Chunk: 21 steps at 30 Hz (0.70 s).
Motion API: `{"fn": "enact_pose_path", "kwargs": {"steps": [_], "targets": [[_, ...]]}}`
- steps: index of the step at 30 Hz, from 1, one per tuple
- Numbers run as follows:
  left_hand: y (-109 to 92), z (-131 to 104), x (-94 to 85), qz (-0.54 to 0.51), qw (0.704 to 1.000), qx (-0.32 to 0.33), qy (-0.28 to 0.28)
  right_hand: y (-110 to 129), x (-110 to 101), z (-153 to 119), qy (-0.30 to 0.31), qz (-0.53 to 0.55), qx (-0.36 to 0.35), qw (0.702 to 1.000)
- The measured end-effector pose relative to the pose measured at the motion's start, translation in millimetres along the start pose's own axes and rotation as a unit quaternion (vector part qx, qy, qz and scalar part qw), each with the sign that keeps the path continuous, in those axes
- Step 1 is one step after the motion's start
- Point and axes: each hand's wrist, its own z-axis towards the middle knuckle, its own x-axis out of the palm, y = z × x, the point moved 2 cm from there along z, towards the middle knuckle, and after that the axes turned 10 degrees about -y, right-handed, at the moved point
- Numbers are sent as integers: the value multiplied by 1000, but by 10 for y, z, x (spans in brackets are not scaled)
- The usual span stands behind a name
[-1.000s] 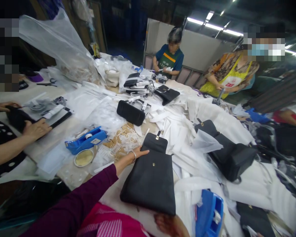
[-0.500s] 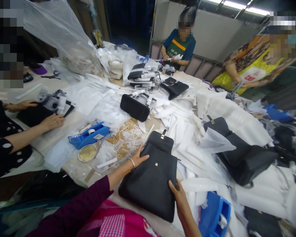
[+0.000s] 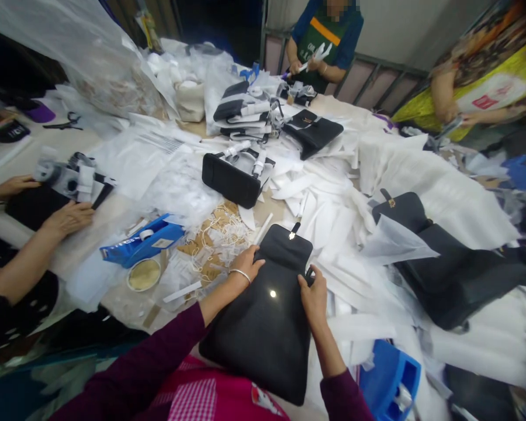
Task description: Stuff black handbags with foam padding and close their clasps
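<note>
A black leather-look backpack (image 3: 263, 333) lies in front of me, its flap (image 3: 284, 245) folded up and away with a gold clasp near the tip. A round metal stud shows on the front panel. My left hand (image 3: 244, 272) grips the upper left edge, thumb on the front. At the upper right edge, by a small dark tab, my right hand (image 3: 314, 295) closes on the bag's side; its fingertips are partly hidden. Strung tags (image 3: 214, 240) lie in a heap beyond my left hand, and white packing sheets (image 3: 333, 245) spread past my right.
Blue tape dispensers stand at left (image 3: 142, 240) and lower right (image 3: 388, 380), with a round tin (image 3: 144, 275) near the left one. More black bags (image 3: 232, 178) lie ahead and right (image 3: 447, 269). A co-worker's hands (image 3: 68, 216) handle a bag at left; two people stand across the table.
My right hand has moved up the bag's right side to its upper edge. My left hand stays at the upper left edge. The view has tilted downward.
</note>
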Motion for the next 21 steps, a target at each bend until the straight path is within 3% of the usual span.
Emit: {"fn": "enact_pose_path", "kwargs": {"steps": [5, 14, 19, 21], "targets": [[69, 45, 118, 6, 1000, 17, 8, -142, 100, -26, 0, -44, -32, 998], [73, 134, 327, 200, 977, 6, 71, -308, 323, 0, 40, -144, -9, 989], [136, 148, 401, 205, 976, 9, 67, -215, 316, -5, -62, -203, -93, 973], [162, 159, 419, 206, 976, 6, 68, -190, 337, -6, -42, -179, -167, 969]]}}
